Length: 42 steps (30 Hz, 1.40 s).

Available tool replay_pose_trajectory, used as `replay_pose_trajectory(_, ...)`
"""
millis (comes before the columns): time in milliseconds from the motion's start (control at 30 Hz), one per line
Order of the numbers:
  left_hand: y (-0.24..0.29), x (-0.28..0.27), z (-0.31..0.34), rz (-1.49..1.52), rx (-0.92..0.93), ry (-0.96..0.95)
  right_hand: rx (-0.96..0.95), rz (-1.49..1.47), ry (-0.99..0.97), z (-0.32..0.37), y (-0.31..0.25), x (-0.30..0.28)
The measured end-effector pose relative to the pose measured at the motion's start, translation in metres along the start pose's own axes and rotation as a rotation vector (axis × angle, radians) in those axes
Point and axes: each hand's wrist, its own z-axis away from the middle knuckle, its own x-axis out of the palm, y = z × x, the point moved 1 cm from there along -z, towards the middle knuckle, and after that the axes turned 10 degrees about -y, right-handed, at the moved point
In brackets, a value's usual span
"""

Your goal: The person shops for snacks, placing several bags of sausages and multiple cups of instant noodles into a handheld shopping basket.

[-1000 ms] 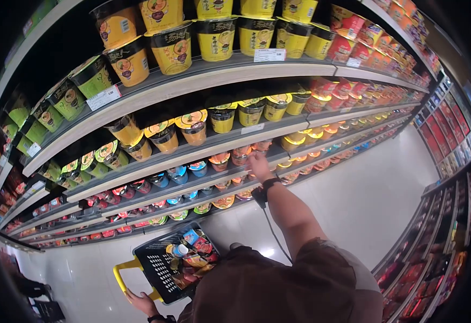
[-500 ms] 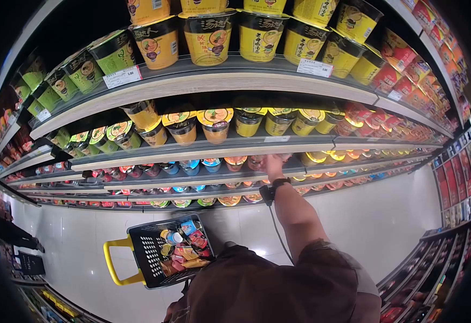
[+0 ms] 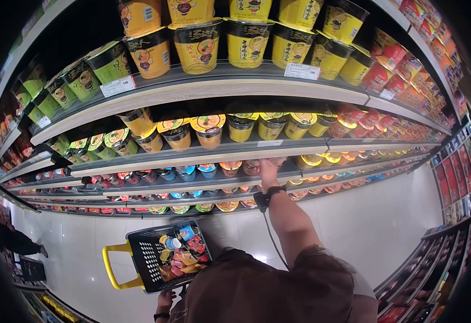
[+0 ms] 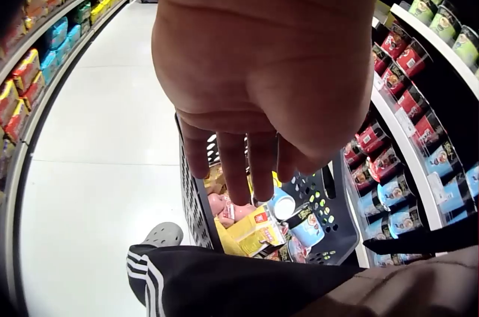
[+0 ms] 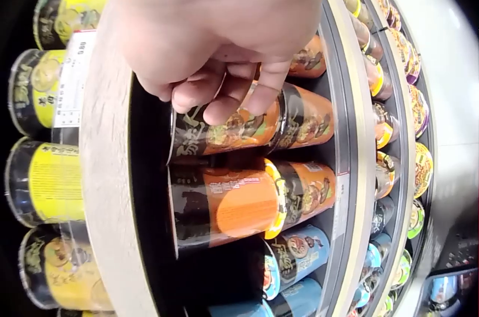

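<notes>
My right hand (image 3: 268,171) is reaching into a lower shelf of noodle cups. In the right wrist view its bent fingers (image 5: 217,111) overlap an orange-and-black noodle cup (image 5: 224,136); I cannot tell whether they grip it. Just beside that cup lies another orange noodle cup (image 5: 239,203) in this sideways view, then blue cups (image 5: 301,251). My left hand (image 3: 165,299) hangs with fingers extended and holds nothing, beside the black shopping basket (image 3: 148,264). Inside the basket are a blue noodle cup (image 4: 307,229), a yellow packet (image 4: 258,231) and several other packs.
A yellow handle (image 3: 108,269) sticks out from the basket's left side. Higher shelves carry yellow cups (image 3: 248,46) and green cups (image 3: 109,62), with price tags (image 3: 302,71) on the edge. Another person's dark-clothed legs (image 3: 17,239) show at far left. A cable (image 3: 270,237) trails from my right wrist.
My left hand has come off the basket's yellow handle and moved right, beside the basket. The head view has shifted, while my right hand stays at the orange cups.
</notes>
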Motion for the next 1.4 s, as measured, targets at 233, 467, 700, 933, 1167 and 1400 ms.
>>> replay_pose_trajectory(233,0.023,0.014,0.024,-0.199,-0.054,-0.04,-0.042,0.043,-0.017,0.02,0.006,-0.012)
replay_pose_trajectory(467,0.026,0.011,0.024,-0.247,0.089,-0.087,0.039,0.11,-0.076,0.055,-0.009,-0.02)
replay_pose_trajectory(700,0.116,0.013,0.01,-0.356,0.402,0.051,0.131,0.441,-0.292,0.115,0.024,-0.034)
replay_pose_trajectory(933,0.193,0.055,0.002,-0.577,0.701,-0.173,0.502,0.744,-0.799,0.198,0.057,0.061)
replay_pose_trajectory(1167,0.215,0.064,0.024,-0.684,0.664,-0.314,0.58,0.716,-1.153,0.252,0.092,0.159)
replay_pose_trajectory(1400,0.193,0.033,0.032,-0.879,0.612,-0.166,0.622,0.704,-1.192,0.282,0.119,0.191)
